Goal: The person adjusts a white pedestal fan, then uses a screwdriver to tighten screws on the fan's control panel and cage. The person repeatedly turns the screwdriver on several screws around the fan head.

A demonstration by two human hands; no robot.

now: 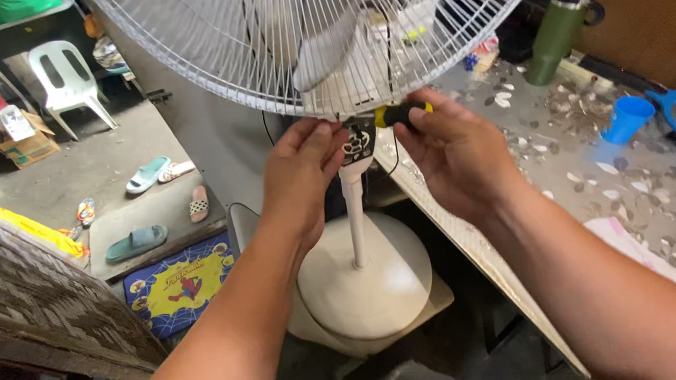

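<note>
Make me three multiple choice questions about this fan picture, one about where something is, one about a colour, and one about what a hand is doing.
1. Where is the blue cup?
A. On the table right of the fan
B. On the fan base
C. On the white chair

2. What colour is the screwdriver handle?
A. Red and white
B. Yellow and black
C. All green

3. What is the right hand doing?
A. Resting flat on the table
B. Hanging free
C. Gripping the screwdriver handle under the fan grille

Answers:
1. A, the cup stands on the patterned table near the green bottle.
2. B, yellow and black bands show between the fingers.
3. C, its fingers wrap the handle while the left hand touches the control panel.
</note>
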